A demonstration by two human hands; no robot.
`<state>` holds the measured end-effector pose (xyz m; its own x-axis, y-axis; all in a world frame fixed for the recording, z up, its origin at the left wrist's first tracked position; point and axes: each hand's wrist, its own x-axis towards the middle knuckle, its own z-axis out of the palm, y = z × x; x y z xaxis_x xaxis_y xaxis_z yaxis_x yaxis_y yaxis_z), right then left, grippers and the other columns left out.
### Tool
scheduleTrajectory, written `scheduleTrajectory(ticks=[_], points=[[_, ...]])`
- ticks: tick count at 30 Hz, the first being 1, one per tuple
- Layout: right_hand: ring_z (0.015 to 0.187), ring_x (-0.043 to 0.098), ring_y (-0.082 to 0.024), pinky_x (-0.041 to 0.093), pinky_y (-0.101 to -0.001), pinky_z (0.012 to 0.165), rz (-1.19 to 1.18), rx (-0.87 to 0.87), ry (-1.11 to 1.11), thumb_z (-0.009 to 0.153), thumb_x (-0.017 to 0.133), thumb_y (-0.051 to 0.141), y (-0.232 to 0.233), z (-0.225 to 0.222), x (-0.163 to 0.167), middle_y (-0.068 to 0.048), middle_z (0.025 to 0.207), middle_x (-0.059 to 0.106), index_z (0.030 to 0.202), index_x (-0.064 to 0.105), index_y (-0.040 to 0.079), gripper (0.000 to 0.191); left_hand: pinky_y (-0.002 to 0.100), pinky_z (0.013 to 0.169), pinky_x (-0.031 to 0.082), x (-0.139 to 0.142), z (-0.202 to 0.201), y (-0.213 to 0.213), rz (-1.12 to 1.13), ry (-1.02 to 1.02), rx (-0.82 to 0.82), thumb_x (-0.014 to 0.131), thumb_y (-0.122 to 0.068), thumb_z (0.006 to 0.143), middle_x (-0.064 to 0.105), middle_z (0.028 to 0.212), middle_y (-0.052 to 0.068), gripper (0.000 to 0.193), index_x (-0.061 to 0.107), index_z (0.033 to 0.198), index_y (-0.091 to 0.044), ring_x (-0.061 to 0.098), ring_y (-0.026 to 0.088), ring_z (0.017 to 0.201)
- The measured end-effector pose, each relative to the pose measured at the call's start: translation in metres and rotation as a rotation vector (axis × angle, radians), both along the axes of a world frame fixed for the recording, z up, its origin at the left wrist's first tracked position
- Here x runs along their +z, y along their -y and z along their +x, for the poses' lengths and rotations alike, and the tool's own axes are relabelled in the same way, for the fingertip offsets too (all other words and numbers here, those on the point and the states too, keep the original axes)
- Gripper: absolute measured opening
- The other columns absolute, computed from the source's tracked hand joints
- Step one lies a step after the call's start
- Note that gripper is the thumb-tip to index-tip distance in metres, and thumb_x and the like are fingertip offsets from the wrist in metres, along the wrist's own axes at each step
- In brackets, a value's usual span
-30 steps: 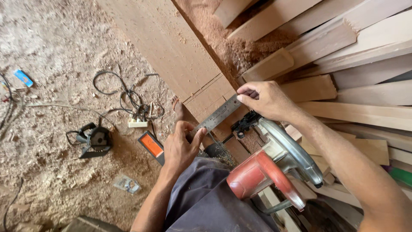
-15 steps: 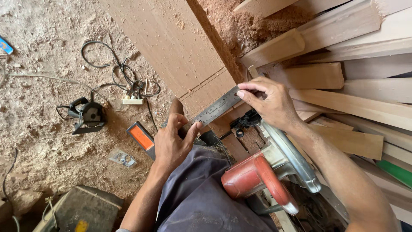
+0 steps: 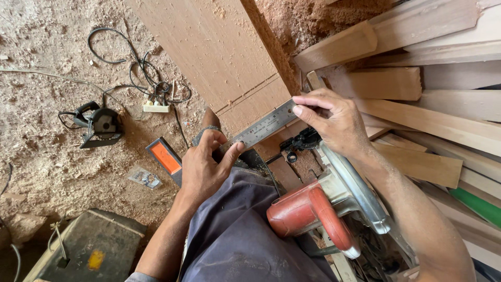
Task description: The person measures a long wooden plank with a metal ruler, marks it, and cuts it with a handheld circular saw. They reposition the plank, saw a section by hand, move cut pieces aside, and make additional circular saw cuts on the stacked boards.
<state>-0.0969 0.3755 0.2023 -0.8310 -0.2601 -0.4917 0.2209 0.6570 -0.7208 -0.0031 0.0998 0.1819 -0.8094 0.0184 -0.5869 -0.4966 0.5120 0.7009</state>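
So your left hand is pinching the near-left end of the steel ruler, thumb pressed on top and fingers curled under, while your right hand has its fingertips clamped on the far-right end, so both hands are closed on that one ruler. The ruler lies at a slant across the near end of the wide wooden board, just below a thin line that crosses the board from edge to edge. The board runs away from you toward the far left, dusted with sawdust. Just under your right wrist sits the circular saw, red motor housing toward you and the silver blade guard to its right, resting near your lap on the grey-blue trousers. To the right there's a pile of timber offcuts, stacked at loose angles, with a green strip poking out low down. Over on the left, the sawdust-covered floor has a small black power tool, a tangle of black cable leading to a white socket block, and an orange and black flat thing lying just beside your left hand. A dusty dark box sits at the near left corner.
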Motion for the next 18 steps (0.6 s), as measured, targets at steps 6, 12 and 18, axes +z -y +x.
scheduleTrajectory(ticks=[6,12,18], points=[[0.093,0.068,-0.008,0.054,-0.0223,0.080,-0.017,-0.064,0.065,0.095,0.077,0.020,-0.0007,0.0021,0.0003,-0.002,0.109,0.076,0.117,0.077,0.008,0.025,0.038,0.051,0.050,0.0039,-0.0055,0.0024,0.031,0.053,0.010,0.078,-0.040,0.090,0.070,0.065,0.009,0.039,0.058,0.099,-0.008,0.069,0.021,0.054],[0.093,0.064,-0.006,0.051,-0.0208,0.080,-0.060,-0.082,0.071,0.096,0.077,0.019,0.0000,0.0042,0.0017,-0.001,0.109,0.073,0.118,0.077,0.007,0.025,0.037,0.052,0.050,0.0063,-0.0070,0.0045,0.017,0.007,0.008,0.079,-0.039,0.089,0.072,0.071,0.010,0.040,0.059,0.099,-0.006,0.068,0.021,0.056],[0.088,0.062,-0.004,0.050,-0.0196,0.076,-0.038,-0.085,0.103,0.096,0.077,0.019,0.0011,0.0030,0.0042,0.000,0.105,0.072,0.118,0.077,0.007,0.026,0.034,0.054,0.052,0.0055,-0.0102,0.0058,0.025,0.083,0.017,0.080,-0.043,0.087,0.072,0.068,0.011,0.042,0.061,0.097,-0.007,0.069,0.018,0.057]])
